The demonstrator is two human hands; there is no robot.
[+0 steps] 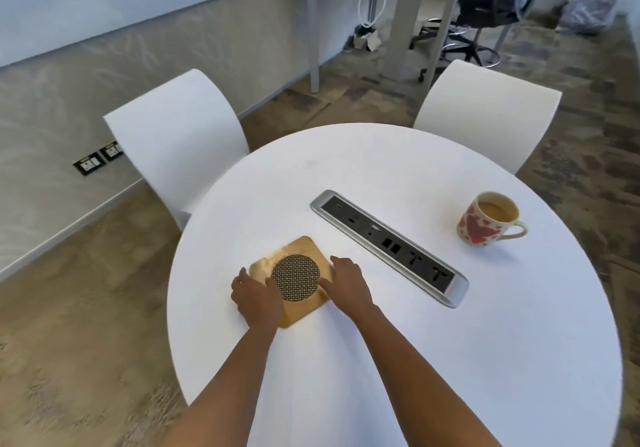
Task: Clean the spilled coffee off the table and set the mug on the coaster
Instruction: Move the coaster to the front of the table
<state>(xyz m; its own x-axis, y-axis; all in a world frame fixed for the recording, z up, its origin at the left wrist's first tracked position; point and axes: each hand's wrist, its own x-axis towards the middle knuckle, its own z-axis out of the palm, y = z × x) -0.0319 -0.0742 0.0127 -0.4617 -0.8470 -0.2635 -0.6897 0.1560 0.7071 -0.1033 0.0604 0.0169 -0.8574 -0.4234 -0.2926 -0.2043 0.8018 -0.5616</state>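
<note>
A round woven coaster (295, 277) lies on a square golden board (301, 251) on the left part of the round white table (415, 360). My left hand (254, 299) rests on the board's left edge, thumb touching the coaster. My right hand (348, 282) rests on the board's right edge beside the coaster. Both hands lie flat with fingers apart; I cannot tell whether they grip the board. A cream mug with red hearts (486, 219), holding milky coffee, stands upright at the table's right, handle to the right. No spill shows on the table.
A silver and black power socket strip (389, 247) is set diagonally into the table's middle, between the board and the mug. Two white chairs (180, 141) (485, 114) stand at the far side. A desk leg, cables and an office chair are beyond.
</note>
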